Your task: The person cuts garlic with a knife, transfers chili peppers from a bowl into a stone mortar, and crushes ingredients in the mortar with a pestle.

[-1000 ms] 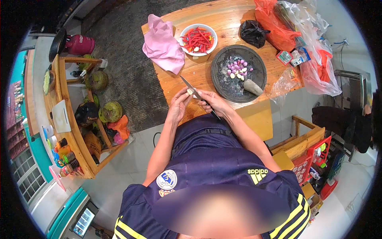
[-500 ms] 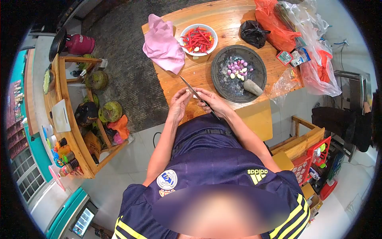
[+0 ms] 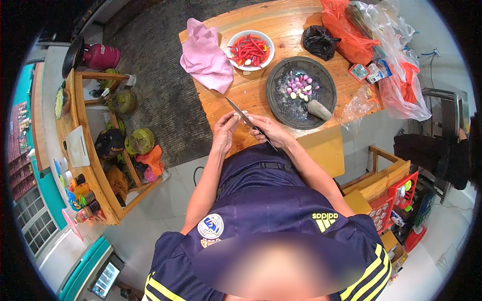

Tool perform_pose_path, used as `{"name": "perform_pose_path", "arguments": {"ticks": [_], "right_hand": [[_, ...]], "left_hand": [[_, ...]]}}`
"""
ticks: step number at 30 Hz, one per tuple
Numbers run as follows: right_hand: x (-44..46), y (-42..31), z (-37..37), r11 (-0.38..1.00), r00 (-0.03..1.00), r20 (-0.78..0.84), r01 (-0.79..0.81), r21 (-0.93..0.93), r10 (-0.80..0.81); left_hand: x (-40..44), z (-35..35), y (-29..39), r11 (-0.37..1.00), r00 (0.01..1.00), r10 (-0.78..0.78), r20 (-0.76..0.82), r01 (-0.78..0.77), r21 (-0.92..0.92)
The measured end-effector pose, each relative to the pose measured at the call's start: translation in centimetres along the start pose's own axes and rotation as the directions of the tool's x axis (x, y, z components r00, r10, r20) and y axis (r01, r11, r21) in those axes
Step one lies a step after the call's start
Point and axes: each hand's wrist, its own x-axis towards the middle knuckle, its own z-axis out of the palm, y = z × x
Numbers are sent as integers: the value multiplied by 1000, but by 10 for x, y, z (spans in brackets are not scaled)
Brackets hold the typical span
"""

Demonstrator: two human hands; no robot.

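My left hand (image 3: 225, 131) is closed in a pinch over the near table edge, with a small pale piece like a garlic clove (image 3: 236, 116) at its fingertips. Wrapped around a knife (image 3: 239, 111) is my right hand (image 3: 267, 130), close beside the left. The blade points away and to the left, passing by the left fingertips. Beyond the hands, a dark stone mortar (image 3: 277, 103) holds peeled shallots (image 3: 299, 80), several pale cloves (image 3: 300, 95) and a stone pestle (image 3: 319, 110). A white bowl (image 3: 271, 44) of red chilies (image 3: 249, 50) stands farther back.
On the wooden table (image 3: 281, 17) lie a pink cloth (image 3: 203, 55), a black plastic bag (image 3: 320, 42), an orange bag (image 3: 346, 30), small packets (image 3: 376, 71) and clear plastic bags (image 3: 401, 90). A wooden shelf stand (image 3: 83, 150) with gas cylinders (image 3: 140, 140) is at left.
The knife and both hands have shifted only slightly; the blade tip sits a little farther left. The mortar, bowl and cloth have stayed put.
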Motion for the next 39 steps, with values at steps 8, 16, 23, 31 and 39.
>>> {"name": "perform_pose_path", "arguments": {"ticks": [8,16,23,31,39], "right_hand": [[2,2,0,993,995,-70,58,-101,-65],[-1,-5,5,978,981,-107,145,-148,-161],[0,-4,3,977,981,-62,174,-123,-183],[0,-5,9,960,990,29,141,-241,-138],[-1,-3,2,973,991,32,133,-189,-129]], "left_hand": [[0,4,6,998,996,-52,75,54,-25],[2,-1,5,997,998,-63,19,64,-49],[2,-3,7,999,999,-50,11,50,18],[-4,9,13,974,1000,13,6,-14,226],[-5,6,11,974,1000,14,1,-14,224]]}}
